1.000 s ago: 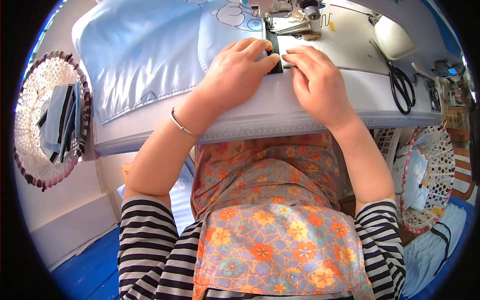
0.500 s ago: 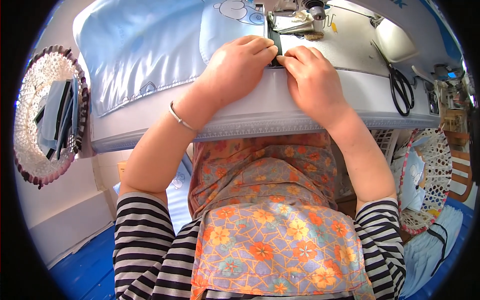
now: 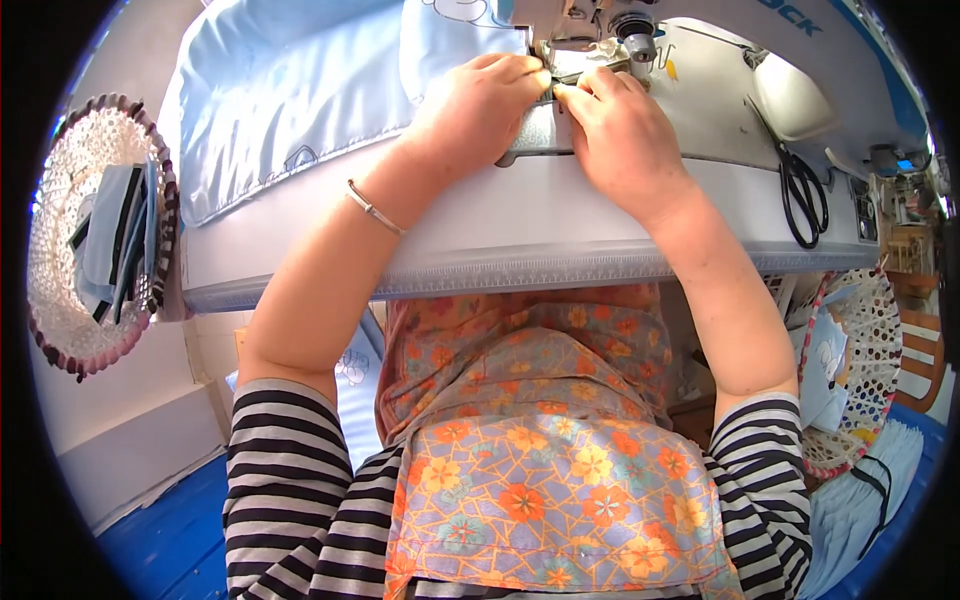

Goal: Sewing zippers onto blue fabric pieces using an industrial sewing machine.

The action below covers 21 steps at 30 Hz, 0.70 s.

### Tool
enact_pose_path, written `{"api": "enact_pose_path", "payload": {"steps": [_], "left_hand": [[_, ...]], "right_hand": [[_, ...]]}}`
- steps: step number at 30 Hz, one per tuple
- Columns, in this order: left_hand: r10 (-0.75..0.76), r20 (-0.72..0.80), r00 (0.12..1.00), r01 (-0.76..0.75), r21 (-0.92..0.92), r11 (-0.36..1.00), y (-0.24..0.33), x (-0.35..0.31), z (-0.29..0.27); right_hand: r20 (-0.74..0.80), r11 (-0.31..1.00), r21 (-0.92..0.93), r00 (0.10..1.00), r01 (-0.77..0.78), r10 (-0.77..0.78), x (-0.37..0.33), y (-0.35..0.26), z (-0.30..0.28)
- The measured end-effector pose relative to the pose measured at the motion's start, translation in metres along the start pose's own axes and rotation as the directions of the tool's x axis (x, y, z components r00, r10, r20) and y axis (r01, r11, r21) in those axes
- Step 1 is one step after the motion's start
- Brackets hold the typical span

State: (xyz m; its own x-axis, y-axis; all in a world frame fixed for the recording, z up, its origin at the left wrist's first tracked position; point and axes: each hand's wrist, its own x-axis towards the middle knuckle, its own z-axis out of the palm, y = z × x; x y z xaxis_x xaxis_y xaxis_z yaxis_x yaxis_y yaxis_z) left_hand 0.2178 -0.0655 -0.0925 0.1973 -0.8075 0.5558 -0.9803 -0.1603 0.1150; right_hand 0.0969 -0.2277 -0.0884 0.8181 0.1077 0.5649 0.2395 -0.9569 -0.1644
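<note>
My left hand (image 3: pixel 478 108) and my right hand (image 3: pixel 628 145) meet at the sewing machine (image 3: pixel 850 75), close in front of its needle area. The fingers of both are pinched together at a narrow dark strip (image 3: pixel 546 66), of which only a little shows between the fingertips. Left of it spreads a shiny light-blue cloth (image 3: pixel 290 95) with printed cartoon figures, its right edge reaching my left fingers. Whether the strip is fixed to the cloth, I cannot tell.
Black scissors (image 3: pixel 801 195) lie on the white machine table (image 3: pixel 330 235), right of my hand. A ruler strip (image 3: pixel 520 272) runs along its front edge. At the left hangs a woven basket (image 3: pixel 65 315) with cloth pieces; another basket (image 3: pixel 868 340) stands lower right beside stacked light-blue cloth (image 3: pixel 850 530).
Both hands have moved slightly away from me, toward the needle area, taking the dark strip along. The blue cloth has shifted a little, and the metal plate in front of my fingers is now uncovered.
</note>
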Motion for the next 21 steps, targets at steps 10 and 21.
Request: {"api": "enact_pose_path", "payload": {"steps": [10, 21], "left_hand": [[-0.053, 0.008, 0.999, 0.053, 0.047, 0.998, -0.005, 0.000, 0.000], [-0.054, -0.045, 0.998, 0.052, -0.026, 0.998, -0.008, 0.009, 0.003]], "right_hand": [[-0.093, 0.855, 0.428, 0.927, -0.293, 0.364, 0.008, 0.027, -0.022], [-0.048, 0.793, 0.517, 0.914, -0.322, 0.402, 0.016, 0.052, -0.043]]}}
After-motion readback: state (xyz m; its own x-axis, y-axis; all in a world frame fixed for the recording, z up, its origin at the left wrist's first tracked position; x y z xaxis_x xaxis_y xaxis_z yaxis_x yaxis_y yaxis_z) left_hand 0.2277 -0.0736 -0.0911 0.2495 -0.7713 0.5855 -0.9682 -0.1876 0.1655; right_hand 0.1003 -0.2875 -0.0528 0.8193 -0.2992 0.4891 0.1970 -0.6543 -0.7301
